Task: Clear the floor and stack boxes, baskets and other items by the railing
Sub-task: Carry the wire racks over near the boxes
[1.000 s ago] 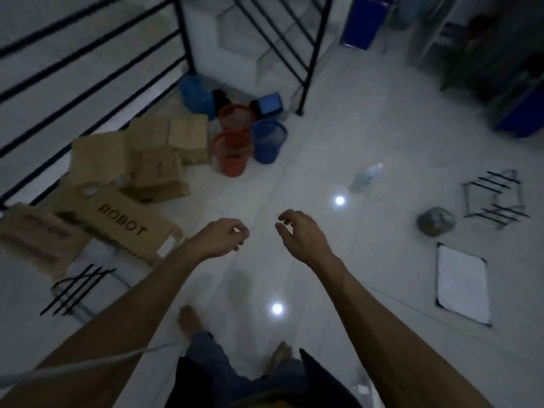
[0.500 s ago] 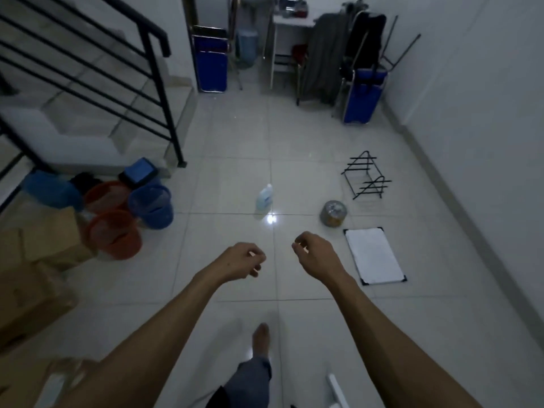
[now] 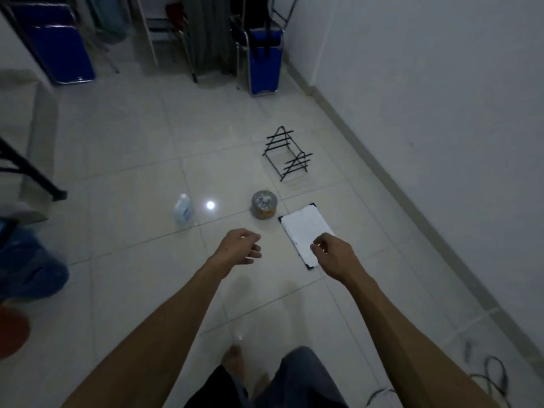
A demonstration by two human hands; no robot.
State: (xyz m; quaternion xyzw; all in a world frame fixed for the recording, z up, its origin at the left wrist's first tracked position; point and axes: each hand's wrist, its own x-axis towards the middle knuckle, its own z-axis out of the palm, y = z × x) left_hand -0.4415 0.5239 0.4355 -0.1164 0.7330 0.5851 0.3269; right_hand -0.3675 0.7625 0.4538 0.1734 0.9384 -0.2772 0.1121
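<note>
Both arms reach out over the tiled floor. My left hand (image 3: 239,246) hangs empty with loosely curled fingers. My right hand (image 3: 332,254) is also empty, fingers bent, hovering over the near end of a white board with a black frame (image 3: 303,228) that lies flat on the floor. Just beyond the hands stand a round jar with a shiny lid (image 3: 264,205) and a small clear plastic bottle (image 3: 183,212). A black wire rack (image 3: 288,154) sits farther off. A blue basket (image 3: 28,269) and a red basket (image 3: 11,331) show at the left edge.
A white wall (image 3: 441,98) runs along the right. Folded blue chairs (image 3: 265,66) and a table's legs stand at the far end. The black railing post (image 3: 32,175) and a stair step are at the left. Cables (image 3: 488,378) lie at the bottom right.
The view has swung right, away from the cardboard boxes and baskets by the railing, and moved closer to the jar, bottle and white board. Both hands stayed empty.
</note>
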